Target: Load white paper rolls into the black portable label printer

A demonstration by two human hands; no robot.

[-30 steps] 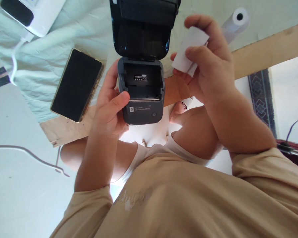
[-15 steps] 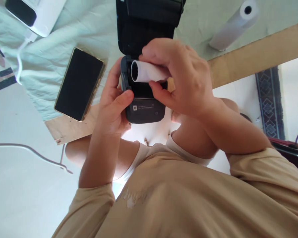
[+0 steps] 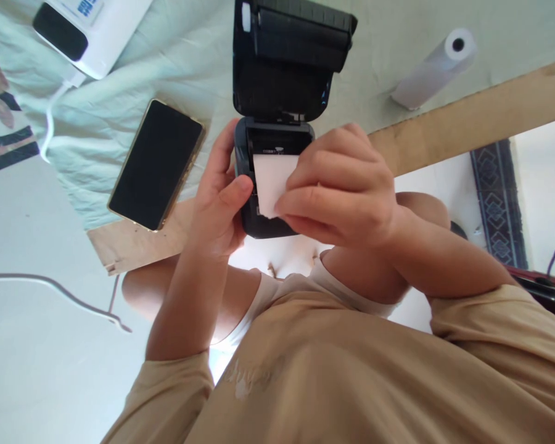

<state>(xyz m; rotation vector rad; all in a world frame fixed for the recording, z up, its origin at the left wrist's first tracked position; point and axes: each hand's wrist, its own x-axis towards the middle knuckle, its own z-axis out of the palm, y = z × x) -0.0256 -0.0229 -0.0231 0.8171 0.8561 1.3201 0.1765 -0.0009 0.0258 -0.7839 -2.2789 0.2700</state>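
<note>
A small black receipt printer is held up in front of me, its lid swung open away from me. My left hand grips the printer's left side, thumb on the near left edge. White paper lies across the open compartment, its loose end pointing toward me. The fingers of my right hand are closed on that paper's right edge, over the printer's right side. Whether a roll sits below the paper is hidden by the paper and the hand.
On the green cloth to the left lie a dark-screened phone and a white device with a cable. A white paper roll rests at the right, near the wooden edge.
The small paper roll my right hand held over the compartment now shows as a flat strip of paper across it. My right hand moved nearer to me; the lid shows more fully.
</note>
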